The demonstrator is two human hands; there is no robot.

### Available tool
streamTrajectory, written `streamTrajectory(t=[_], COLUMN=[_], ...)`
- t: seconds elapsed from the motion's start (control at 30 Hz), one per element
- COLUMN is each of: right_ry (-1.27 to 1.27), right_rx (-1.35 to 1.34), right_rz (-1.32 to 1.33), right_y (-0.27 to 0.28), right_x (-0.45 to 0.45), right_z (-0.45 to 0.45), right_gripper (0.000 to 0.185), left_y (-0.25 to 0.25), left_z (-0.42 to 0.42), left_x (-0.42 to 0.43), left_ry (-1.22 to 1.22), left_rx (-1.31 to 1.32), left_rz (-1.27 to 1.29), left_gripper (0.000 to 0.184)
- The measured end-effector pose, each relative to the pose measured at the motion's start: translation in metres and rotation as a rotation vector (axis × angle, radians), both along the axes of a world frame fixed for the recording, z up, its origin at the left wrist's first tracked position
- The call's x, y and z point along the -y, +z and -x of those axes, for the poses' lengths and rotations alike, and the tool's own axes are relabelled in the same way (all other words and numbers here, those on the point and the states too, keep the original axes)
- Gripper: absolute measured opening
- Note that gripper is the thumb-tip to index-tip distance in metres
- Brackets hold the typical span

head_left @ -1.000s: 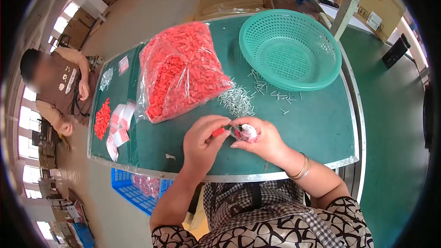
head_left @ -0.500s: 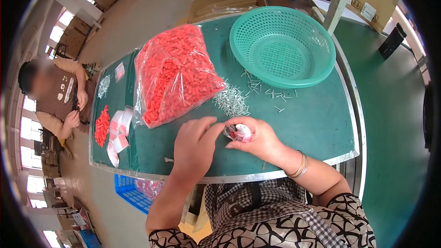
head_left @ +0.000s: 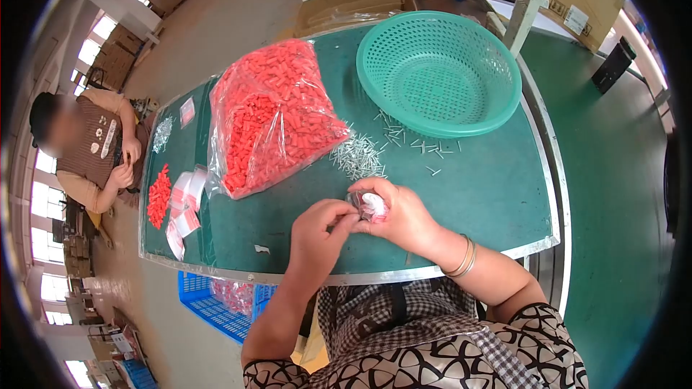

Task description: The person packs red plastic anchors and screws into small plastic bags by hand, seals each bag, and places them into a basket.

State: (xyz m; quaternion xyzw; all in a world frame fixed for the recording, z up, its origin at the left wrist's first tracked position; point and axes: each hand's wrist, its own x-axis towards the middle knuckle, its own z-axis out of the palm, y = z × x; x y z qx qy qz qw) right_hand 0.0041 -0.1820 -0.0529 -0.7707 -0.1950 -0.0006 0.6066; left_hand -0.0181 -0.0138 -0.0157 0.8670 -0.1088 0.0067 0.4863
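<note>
My right hand (head_left: 404, 217) is closed around a small clear plastic bag (head_left: 373, 207) with white and pink-red parts. My left hand (head_left: 317, 234) has its thumb and forefinger pinched together at the left edge of that bag; what lies between those fingertips is too small to tell. Beyond my hands lies a loose heap of small metal pins (head_left: 358, 156). A large clear bag full of red plugs (head_left: 277, 115) rests on the green table (head_left: 461, 209), left of the pins.
A green perforated basket (head_left: 440, 75) stands at the back right. At the left lie red plugs (head_left: 158, 198), printed bags (head_left: 186, 205) and a small pile of clear pieces (head_left: 163, 135). Another person (head_left: 94, 137) sits beyond the left edge. A blue crate (head_left: 213, 310) is below the table.
The red plug seen in my left fingers a second ago no longer shows there. My left hand moved away from the small bag's opening, then came back to its edge.
</note>
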Motion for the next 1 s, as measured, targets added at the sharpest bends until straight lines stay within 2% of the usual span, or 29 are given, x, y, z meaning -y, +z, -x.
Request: streamTrajectory(t=[0.07, 0.17, 0.27, 0.4, 0.5, 0.6, 0.87, 1.0], right_ry=[0.047, 0.132, 0.1, 0.067, 0.025, 0.01, 0.016, 0.006], right_rx=[-0.055, -0.32, -0.258, -0.225, -0.113, -0.097, -0.071, -0.165], right_rz=[-0.096, -0.256, -0.178, -0.171, -0.087, -0.079, -0.022, -0.079], right_y=[0.001, -0.005, 0.005, 0.002, 0.002, 0.0, -0.001, 0.001], right_x=[0.001, 0.003, 0.003, -0.001, -0.001, -0.002, -0.002, -0.002], right_z=[-0.002, -0.006, 0.0, 0.001, 0.001, 0.001, 0.002, 0.002], right_gripper=[0.032, 0.017, 0.007, 0.007, 0.008, 0.009, 0.007, 0.007], left_y=[0.001, 0.005, 0.003, -0.002, -0.004, -0.011, -0.015, -0.014], left_z=[-0.001, 0.001, 0.003, 0.002, -0.002, -0.005, -0.007, -0.005], left_x=[-0.008, -0.022, -0.027, -0.019, -0.016, -0.015, -0.02, -0.026], left_ry=[0.033, 0.014, 0.032, 0.093, 0.007, 0.0, -0.037, 0.015], left_rx=[-0.039, -0.084, -0.154, -0.069, 0.06, 0.128, 0.193, 0.15], left_rz=[0.01, -0.001, 0.08, 0.189, 0.011, -0.045, -0.122, -0.084], left_gripper=[0.008, 0.009, 0.009, 0.01, 0.013, 0.014, 0.011, 0.011])
